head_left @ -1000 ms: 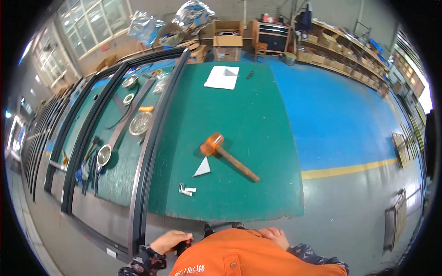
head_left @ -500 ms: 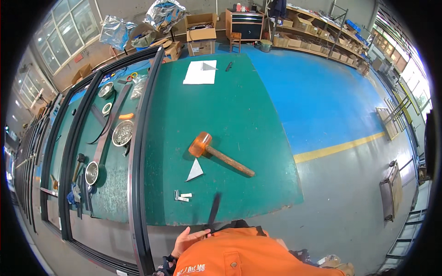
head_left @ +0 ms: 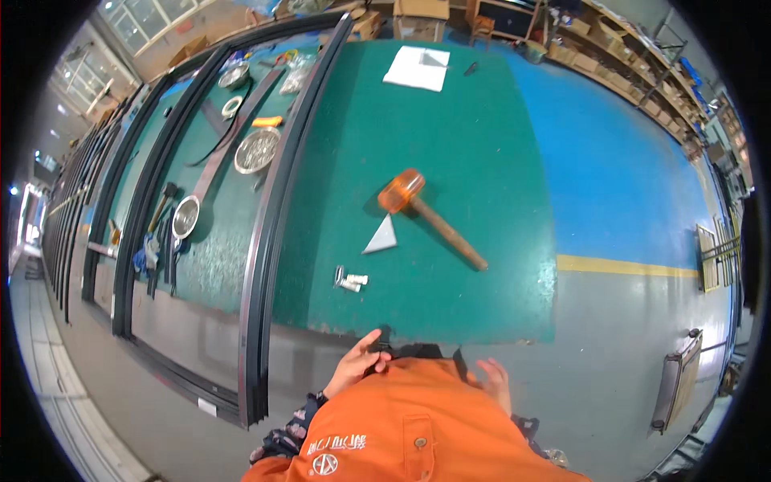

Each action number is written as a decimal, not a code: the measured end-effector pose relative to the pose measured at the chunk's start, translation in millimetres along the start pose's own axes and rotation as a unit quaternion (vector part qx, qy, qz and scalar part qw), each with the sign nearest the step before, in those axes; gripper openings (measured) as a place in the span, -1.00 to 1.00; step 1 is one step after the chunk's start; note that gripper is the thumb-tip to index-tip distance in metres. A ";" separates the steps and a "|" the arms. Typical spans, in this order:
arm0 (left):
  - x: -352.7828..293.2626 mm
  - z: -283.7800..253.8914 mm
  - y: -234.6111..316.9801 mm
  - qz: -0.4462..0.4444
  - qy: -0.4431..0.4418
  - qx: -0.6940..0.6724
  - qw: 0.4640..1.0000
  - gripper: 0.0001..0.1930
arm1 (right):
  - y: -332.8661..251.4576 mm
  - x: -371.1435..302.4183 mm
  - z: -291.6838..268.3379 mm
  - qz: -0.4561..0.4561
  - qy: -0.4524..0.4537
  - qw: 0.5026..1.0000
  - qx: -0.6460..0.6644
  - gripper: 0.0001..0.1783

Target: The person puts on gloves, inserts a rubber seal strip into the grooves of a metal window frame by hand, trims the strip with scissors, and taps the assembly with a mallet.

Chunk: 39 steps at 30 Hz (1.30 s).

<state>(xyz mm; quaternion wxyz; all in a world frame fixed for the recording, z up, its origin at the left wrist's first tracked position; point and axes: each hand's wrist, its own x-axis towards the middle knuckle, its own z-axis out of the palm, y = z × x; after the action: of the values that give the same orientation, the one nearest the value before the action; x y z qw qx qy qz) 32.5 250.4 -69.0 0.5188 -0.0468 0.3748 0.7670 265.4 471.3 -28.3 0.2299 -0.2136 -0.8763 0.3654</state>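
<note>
Facing a big green table (head_left: 450,145), I have my left hand (head_left: 359,365) near its front edge, with a dark thing (head_left: 385,339) right by the fingers; I cannot tell if they grip it. My right hand (head_left: 495,381) is by my orange top (head_left: 377,418), its fingers loose and apart. On the green top lie an orange mallet (head_left: 440,226), a grey triangle (head_left: 382,236), small white bits (head_left: 352,282) and, far off, white paper (head_left: 416,68). A long dark frame (head_left: 275,241) lies across the left side, near metal bowls (head_left: 258,150). To the right, the floor is blue (head_left: 610,177), then a yellow stripe (head_left: 626,266), then grey. Full shelves (head_left: 626,60) stand at the back.
</note>
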 end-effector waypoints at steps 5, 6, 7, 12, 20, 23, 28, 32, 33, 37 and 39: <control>8.1 -9.8 10.2 -0.054 -0.069 -0.022 0.996 -0.52 | 14.7 -2.5 19.3 0.268 -0.042 0.951 0.148 -0.84; 4.6 -6.2 11.4 -0.057 -0.071 -0.001 0.996 -0.53 | 6.6 5.4 18.8 0.311 -0.032 0.934 0.174 -0.84; 0.9 -2.5 12.6 -0.059 -0.072 0.020 0.995 -0.54 | -0.7 12.9 18.4 0.353 -0.023 0.914 0.199 -0.84; -23.5 36.7 21.1 -0.051 0.069 0.053 0.995 -0.60 | -25.1 44.4 25.1 0.278 -0.089 0.934 0.206 -0.76; -31.4 -5.5 36.9 0.070 0.043 -0.157 0.984 -0.66 | -43.0 50.2 25.7 0.286 -0.222 0.919 0.155 -0.65; -32.3 20.6 47.2 0.032 0.010 -0.142 0.989 -0.68 | -53.2 59.4 22.9 0.301 -0.264 0.904 0.146 -0.65; -16.4 63.8 33.8 -0.050 -0.025 0.070 0.996 -0.70 | -45.6 56.3 27.5 0.147 -0.281 0.914 0.251 -0.70; -9.4 78.0 31.6 -0.111 -0.136 0.092 0.980 -0.68 | -14.9 33.4 43.9 0.290 -0.245 0.850 0.365 -0.77; -7.0 76.4 31.3 -0.114 -0.137 0.092 0.980 -0.68 | -16.2 34.2 43.4 0.293 -0.243 0.850 0.365 -0.77; 3.7 58.3 28.7 -0.149 -0.148 0.150 0.966 -0.65 | -26.0 50.6 44.8 0.295 -0.175 0.849 0.402 -0.85; 9.3 52.3 25.3 -0.157 -0.156 0.144 0.964 -0.64 | -30.4 55.4 47.6 0.302 -0.157 0.857 0.387 -0.85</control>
<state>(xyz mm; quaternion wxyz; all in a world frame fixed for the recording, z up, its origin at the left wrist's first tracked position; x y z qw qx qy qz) 23.8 285.5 -22.5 0.6862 0.0907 0.3837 0.6114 188.1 456.0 -22.0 0.0322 -0.3012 -0.5815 0.7551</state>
